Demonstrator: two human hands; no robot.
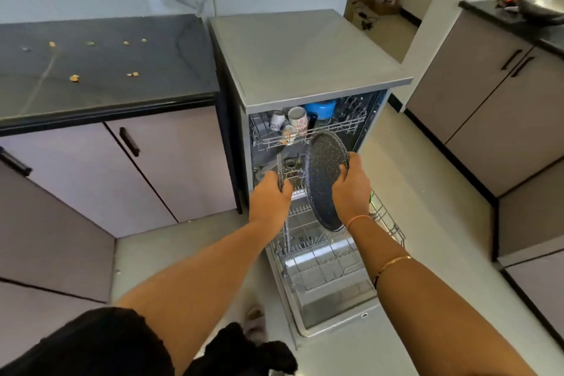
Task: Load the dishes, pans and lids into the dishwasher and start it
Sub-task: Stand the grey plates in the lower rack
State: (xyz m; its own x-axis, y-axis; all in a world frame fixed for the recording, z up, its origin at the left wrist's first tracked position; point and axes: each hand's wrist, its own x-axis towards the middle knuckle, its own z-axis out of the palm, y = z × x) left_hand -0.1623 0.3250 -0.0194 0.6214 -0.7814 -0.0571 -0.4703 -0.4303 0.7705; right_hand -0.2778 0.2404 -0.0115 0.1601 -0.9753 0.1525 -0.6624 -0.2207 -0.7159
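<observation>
Left hand (270, 192) grips thin pan (279, 168), right hand (351, 189) speckled pan (323, 174).

Toward 6 o'clock the pulled-out lower rack (323, 272) has bare tines, open above. At 12 o'clock the speckled pan (323, 180), an edge-on dark dish (280, 172) and the overhanging upper rack (338, 127) block it.

Both forearms are bare. A black fabric short sleeve (91, 342) covers the left upper arm. Behind the right hand (351, 189), a thin orange thread wristband (360, 218); higher up, a slim gold bangle (393, 262) and a dark thread band (376, 279).
</observation>
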